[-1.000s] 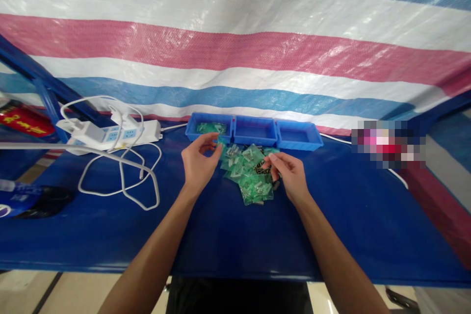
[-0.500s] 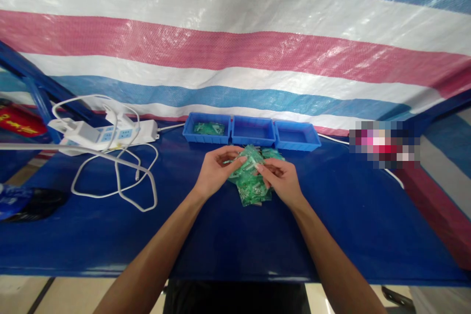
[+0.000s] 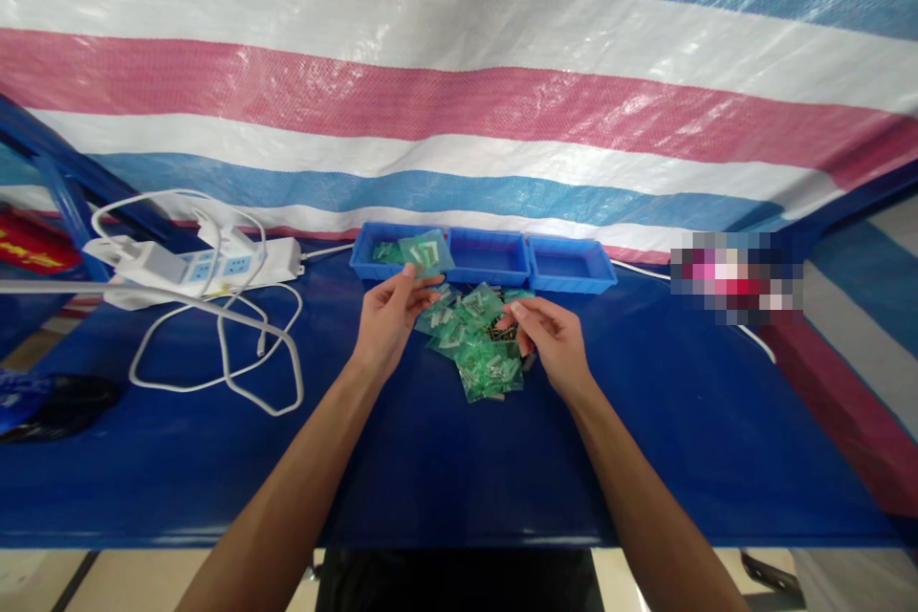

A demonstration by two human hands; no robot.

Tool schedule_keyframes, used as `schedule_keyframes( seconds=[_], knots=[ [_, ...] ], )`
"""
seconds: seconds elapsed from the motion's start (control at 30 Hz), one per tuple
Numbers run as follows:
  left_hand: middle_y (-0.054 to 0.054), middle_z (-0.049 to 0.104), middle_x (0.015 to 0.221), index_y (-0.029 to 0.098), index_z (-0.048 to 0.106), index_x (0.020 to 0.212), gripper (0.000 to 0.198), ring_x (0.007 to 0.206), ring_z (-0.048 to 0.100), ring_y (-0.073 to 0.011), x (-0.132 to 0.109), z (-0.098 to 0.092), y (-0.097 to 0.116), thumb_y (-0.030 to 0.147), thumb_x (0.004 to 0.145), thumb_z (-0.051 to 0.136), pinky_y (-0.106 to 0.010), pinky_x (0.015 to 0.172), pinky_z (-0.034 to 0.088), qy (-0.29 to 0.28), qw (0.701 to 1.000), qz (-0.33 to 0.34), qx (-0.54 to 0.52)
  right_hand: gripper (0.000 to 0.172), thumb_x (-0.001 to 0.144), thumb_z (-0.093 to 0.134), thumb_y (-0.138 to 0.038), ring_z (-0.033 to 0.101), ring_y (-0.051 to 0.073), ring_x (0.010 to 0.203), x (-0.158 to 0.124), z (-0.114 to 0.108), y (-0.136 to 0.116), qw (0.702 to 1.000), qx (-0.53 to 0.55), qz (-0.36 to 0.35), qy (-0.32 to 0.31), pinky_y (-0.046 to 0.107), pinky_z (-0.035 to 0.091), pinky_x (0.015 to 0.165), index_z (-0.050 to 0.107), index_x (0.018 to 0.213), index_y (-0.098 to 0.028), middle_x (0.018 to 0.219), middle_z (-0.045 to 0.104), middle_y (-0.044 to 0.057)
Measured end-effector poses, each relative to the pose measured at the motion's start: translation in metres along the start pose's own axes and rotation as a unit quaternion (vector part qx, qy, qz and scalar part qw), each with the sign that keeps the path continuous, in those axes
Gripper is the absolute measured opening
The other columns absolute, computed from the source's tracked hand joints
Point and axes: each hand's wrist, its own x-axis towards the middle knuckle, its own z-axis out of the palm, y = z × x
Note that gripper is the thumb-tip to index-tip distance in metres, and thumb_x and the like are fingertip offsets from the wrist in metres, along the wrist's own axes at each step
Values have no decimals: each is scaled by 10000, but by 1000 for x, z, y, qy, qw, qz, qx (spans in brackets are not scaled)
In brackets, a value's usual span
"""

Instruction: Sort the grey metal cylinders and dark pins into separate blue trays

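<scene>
My left hand (image 3: 385,323) pinches a small green see-through plastic packet (image 3: 427,252) by its lower edge. The packet holds pale, short rod-like pieces and is held up over the left blue bin (image 3: 364,270). More green packets lie inside that bin. In front of the bins, a pile of similar green packets (image 3: 489,371) rests on the table, with small dark metal pieces (image 3: 504,331) showing among them. My right hand (image 3: 552,341) is at the right side of the pile, thumb and fingers drawn together; what is between them, if anything, is too small to make out.
The middle bin (image 3: 489,256) and right bin (image 3: 572,265) stand in a row with the left one. A white power strip (image 3: 207,268) with looped cables (image 3: 215,384) lies left on the blue table (image 3: 459,488). A striped sheet (image 3: 459,96) hangs behind.
My left hand has lifted a green packet off the pile, moving left and up to the left bin. My right hand stays by the pile, which is more spread out now.
</scene>
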Motion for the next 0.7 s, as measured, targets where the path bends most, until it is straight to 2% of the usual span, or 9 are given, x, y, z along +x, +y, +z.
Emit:
schedule_keyframes(
  seconds=[0.1, 0.13, 0.2, 0.3, 0.37, 0.43, 0.57, 0.7],
  knots=[
    [-162, 789, 1131, 130, 761, 1125, 556, 863, 762, -211, 2, -2, -4, 634, 909, 664, -318, 764, 591, -5, 1000, -8, 17, 262, 928, 727, -452, 506, 80, 432, 1, -2, 2, 1000, 7, -7, 6, 236, 394, 422, 793, 955, -201, 810, 792, 47],
    [-155, 790, 1141, 140, 751, 1194, 552, 899, 767, -228, 2, -4, -5, 611, 920, 661, -334, 790, 597, -7, 998, 6, 57, 261, 928, 726, -452, 506, 80, 433, 2, -2, 2, 1000, 7, -7, 6, 236, 391, 421, 794, 952, -201, 810, 792, 47],
    [-126, 798, 1130, 172, 764, 1214, 460, 964, 762, -259, 1, -8, -9, 524, 932, 675, -374, 855, 602, -7, 982, 61, 180, 268, 926, 727, -458, 508, 81, 436, 2, -2, 3, 1000, 3, -3, 6, 237, 390, 423, 793, 947, -199, 811, 793, 49],
    [-107, 788, 1180, 212, 803, 1149, 299, 1122, 716, -303, 0, -14, -16, 359, 904, 714, -449, 1030, 548, -15, 906, 168, 388, 289, 919, 728, -475, 510, 84, 437, 2, -1, 3, 1000, -3, 2, 3, 239, 387, 423, 791, 939, -193, 808, 792, 52],
    [-115, 767, 1240, 214, 794, 1184, 324, 1209, 673, -330, 0, -17, -20, 311, 882, 728, -490, 1105, 495, -32, 859, 200, 470, 301, 917, 726, -485, 509, 86, 436, 2, -1, 3, 1000, -4, 4, 0, 241, 382, 420, 789, 932, -191, 803, 791, 52],
    [-126, 761, 1252, 209, 765, 1250, 386, 1218, 663, -346, 0, -19, -23, 308, 879, 731, -504, 1098, 495, -53, 837, 196, 509, 306, 918, 723, -490, 510, 88, 435, 2, -1, 3, 1000, -5, 8, -4, 243, 380, 419, 789, 928, -191, 800, 790, 52],
    [-143, 779, 1193, 199, 739, 1296, 412, 1115, 710, -352, -1, -18, -26, 320, 904, 708, -471, 997, 545, -58, 817, 187, 543, 296, 925, 718, -485, 516, 88, 438, 2, -1, 4, 1000, -5, 7, -12, 243, 378, 424, 791, 928, -198, 798, 789, 48],
    [-115, 805, 1106, 234, 778, 1174, 273, 943, 761, -302, -2, -17, -26, 340, 978, 622, -382, 869, 558, -46, 808, 206, 550, 315, 925, 708, -502, 512, 93, 433, 2, -1, 5, 1000, -9, 9, -11, 249, 369, 414, 789, 916, -199, 801, 789, 50]
  ],
)
